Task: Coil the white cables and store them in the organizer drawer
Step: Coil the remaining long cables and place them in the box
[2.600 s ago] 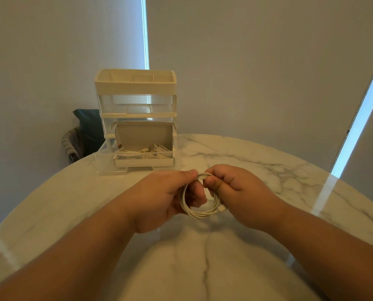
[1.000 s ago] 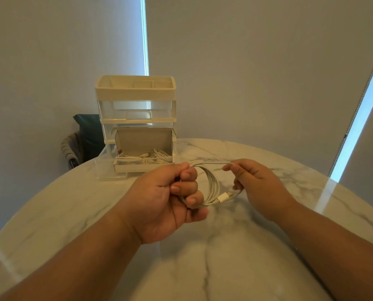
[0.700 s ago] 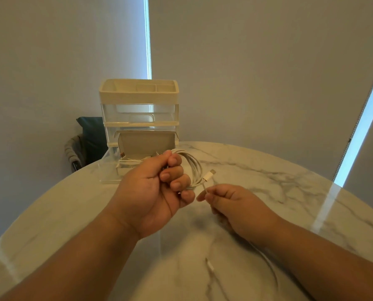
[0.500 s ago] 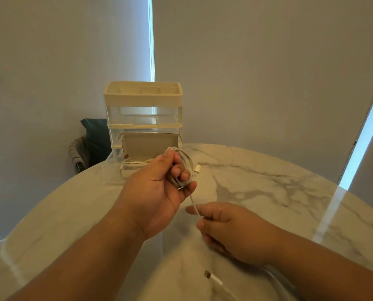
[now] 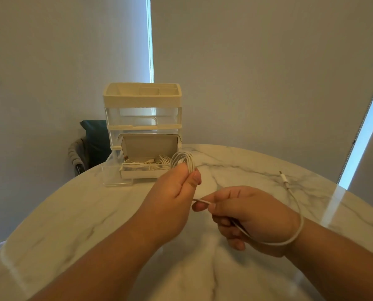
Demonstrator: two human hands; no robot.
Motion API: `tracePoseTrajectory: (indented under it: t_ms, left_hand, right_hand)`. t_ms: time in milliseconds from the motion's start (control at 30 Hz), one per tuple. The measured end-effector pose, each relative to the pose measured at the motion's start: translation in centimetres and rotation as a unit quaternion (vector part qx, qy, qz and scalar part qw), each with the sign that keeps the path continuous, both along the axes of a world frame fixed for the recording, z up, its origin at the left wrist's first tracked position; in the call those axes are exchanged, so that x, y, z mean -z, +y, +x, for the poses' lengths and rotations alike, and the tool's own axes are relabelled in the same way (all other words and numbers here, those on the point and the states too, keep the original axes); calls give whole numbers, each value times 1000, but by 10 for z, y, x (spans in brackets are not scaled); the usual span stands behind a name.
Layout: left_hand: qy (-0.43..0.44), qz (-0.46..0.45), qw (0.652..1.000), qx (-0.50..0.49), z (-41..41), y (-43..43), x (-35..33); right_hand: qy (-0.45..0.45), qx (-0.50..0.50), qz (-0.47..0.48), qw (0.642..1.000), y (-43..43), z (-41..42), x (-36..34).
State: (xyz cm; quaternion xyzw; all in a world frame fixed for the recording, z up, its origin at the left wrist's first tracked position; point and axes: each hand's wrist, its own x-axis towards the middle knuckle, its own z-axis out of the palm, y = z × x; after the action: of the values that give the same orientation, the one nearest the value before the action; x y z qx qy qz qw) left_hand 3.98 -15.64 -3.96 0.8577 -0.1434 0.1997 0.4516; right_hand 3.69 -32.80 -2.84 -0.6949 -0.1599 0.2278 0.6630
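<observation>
Though upright, cable coil (image 5: pixel 182 159), tail (image 5: pixel 275 243) rightward.

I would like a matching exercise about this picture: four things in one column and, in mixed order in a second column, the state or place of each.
Things
1. left hand
2. right hand
3. plug
4. drawer

States or places
A. lies on the table
B. pulled out, cables inside
C. grips the coil
D. pinches the loose strand

Pairs: 1-C, 2-D, 3-A, 4-B
</observation>
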Motion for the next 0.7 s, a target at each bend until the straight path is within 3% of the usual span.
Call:
tracePoseTrajectory:
  t_ms: [333,500,700]
  left_hand:
    - [-15,69,997,14,2,-5,3]
    - [0,33,999,12,-2,-11,4]
    - [-72,78,994,17,-1,-11,4]
  right_hand:
    - [14,55,51,997,2,-5,-8]
    - [6,64,45,997,4,-6,-7]
    - [-36,75,43,996,5,-7,-7]
